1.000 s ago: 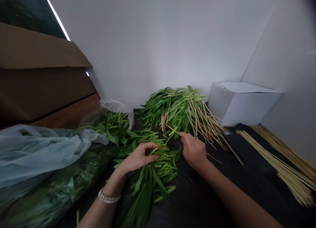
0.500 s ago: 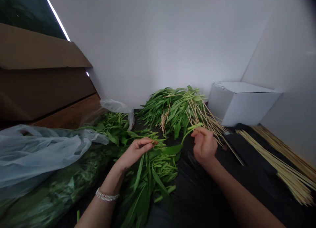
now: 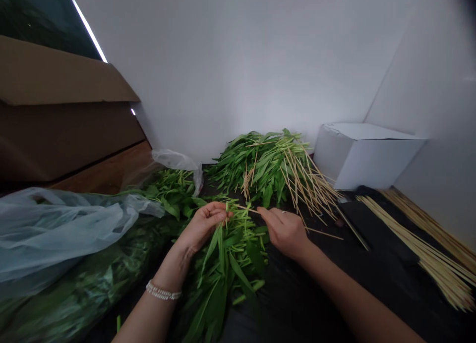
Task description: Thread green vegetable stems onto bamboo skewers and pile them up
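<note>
While facing a white wall (image 3: 230, 65) over a black surface (image 3: 301, 293), see a brown cardboard box (image 3: 55, 75) at left, with a plastic bag (image 3: 67, 234) of greens nearer. Find a leafy pile (image 3: 269, 169) near the wall, loose greens (image 3: 238, 256) in front, and a white box (image 3: 379, 157) at right. Over the loose greens, hold a green stem (image 3: 227, 207) in the left hand (image 3: 208, 220), thumb and fingers pinched together, and a thin stick (image 3: 254, 210) in the right hand (image 3: 287, 230), fingers curled tight, pointing it leftward; cannot tell whether touching the stem.
</note>
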Available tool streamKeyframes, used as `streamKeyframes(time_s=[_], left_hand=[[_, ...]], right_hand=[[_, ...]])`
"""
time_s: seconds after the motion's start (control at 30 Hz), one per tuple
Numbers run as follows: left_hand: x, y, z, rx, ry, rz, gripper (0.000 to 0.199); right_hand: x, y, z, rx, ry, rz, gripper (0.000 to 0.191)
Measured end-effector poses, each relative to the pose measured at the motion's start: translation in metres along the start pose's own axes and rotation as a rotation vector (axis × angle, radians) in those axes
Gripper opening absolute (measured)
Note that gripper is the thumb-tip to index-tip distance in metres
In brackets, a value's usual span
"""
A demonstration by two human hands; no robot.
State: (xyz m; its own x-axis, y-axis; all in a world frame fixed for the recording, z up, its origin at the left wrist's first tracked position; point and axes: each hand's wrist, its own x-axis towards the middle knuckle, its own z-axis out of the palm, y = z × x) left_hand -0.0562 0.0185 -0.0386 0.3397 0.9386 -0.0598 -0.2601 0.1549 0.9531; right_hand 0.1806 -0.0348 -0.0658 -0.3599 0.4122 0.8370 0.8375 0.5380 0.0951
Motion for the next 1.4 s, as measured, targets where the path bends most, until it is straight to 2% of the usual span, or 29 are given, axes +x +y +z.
streamKeyframes(time_s=[0.27, 0.8, 1.4], left_hand=[[0.003, -0.006, 0.005, -0.053, 0.063, 0.002, 0.030], [0.001, -0.005, 0.010, -0.070, 0.148, 0.006, 0.032], [0.002, -0.006, 0.008, -0.080, 0.171, 0.016, 0.030]], right_hand=[[-0.002, -0.011, 0.006, 0.005, -0.071, 0.007, 0.034], [-0.005, -0.011, 0.009, -0.015, -0.084, 0.023, 0.034], [-0.006, -0.011, 0.011, -0.022, -0.100, 0.041, 0.034]])
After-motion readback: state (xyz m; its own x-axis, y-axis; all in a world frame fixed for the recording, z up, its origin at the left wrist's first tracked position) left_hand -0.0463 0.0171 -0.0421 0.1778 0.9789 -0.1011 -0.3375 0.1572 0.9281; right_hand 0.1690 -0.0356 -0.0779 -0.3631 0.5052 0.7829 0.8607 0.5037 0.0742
